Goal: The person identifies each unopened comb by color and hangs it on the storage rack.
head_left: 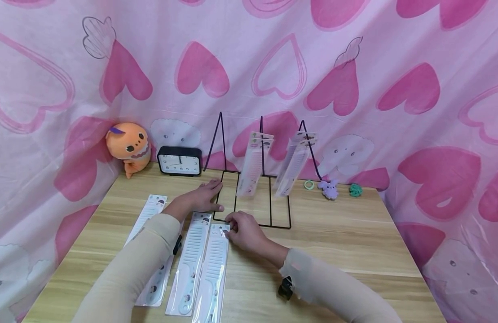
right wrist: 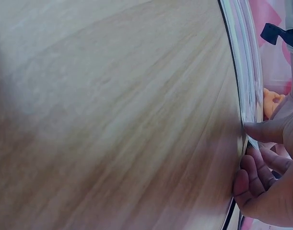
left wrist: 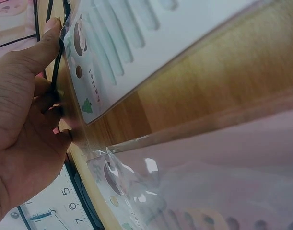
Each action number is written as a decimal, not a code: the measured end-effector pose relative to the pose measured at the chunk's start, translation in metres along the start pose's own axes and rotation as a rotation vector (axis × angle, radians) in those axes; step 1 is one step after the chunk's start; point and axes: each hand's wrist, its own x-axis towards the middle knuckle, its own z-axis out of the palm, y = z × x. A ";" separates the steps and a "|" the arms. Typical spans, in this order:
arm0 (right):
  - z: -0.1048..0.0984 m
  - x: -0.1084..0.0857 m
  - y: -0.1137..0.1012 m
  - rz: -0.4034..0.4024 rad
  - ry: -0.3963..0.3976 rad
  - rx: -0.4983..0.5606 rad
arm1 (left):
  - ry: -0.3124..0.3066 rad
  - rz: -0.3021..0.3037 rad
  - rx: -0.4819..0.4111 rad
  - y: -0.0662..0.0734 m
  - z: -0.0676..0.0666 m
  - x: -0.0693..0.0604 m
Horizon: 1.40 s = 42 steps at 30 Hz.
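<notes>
Three packaged combs (head_left: 191, 264) lie side by side on the table (head_left: 333, 251), nearer the person than both hands. The right hand (head_left: 245, 231) pinches the rightmost pack's upper right corner between thumb and fingers. Just beyond the middle pack's top end, the left hand (head_left: 200, 197) rests, fingers extended, at the left side of the black wire rack (head_left: 270, 202).

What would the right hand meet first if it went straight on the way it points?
Probably the left hand, thumb side: in the head view, the right hand points up-left toward it. Relative height is unclear, so it might pass over.
</notes>
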 end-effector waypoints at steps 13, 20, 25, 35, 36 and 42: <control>0.002 0.001 -0.001 0.008 0.013 0.041 | -0.006 -0.001 0.007 0.000 0.000 0.002; 0.004 0.000 0.001 0.004 0.012 0.057 | 0.003 0.005 0.012 -0.001 0.001 0.002; 0.002 0.000 -0.003 0.004 0.009 0.076 | 0.004 0.017 -0.012 -0.005 0.001 0.004; 0.000 -0.001 -0.006 -0.002 0.018 0.084 | -0.009 0.004 0.000 0.000 -0.002 0.002; 0.000 -0.001 -0.007 -0.002 0.019 0.085 | -0.010 0.001 -0.001 0.000 -0.001 0.002; 0.000 -0.002 -0.009 0.001 0.025 0.099 | 0.005 0.010 -0.046 -0.018 0.009 0.015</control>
